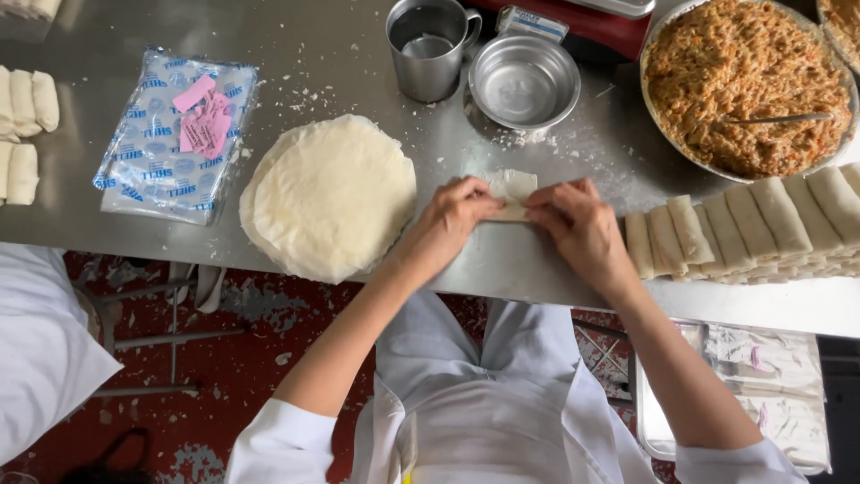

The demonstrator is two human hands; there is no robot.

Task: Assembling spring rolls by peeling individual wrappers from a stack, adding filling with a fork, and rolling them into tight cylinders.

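Note:
On the steel table (358, 72), my left hand (452, 220) and my right hand (578, 224) both press on one pale dough wrapper (512, 186), folding it into a roll between the fingertips. The wrapper's far flap still sticks out beyond my fingers. To the left of my left hand lies a round stack of flat wrappers (327, 197). A row of finished rolls (743, 224) lies just right of my right hand.
A large bowl of orange-brown filling (743, 85) with a spoon sits at the back right. A small empty steel bowl (524, 85) and a steel mug (428, 49) stand behind my hands. A plastic packet (175, 134) and more rolls (22, 134) lie at the left. Another person's white sleeve (40, 350) is at the lower left.

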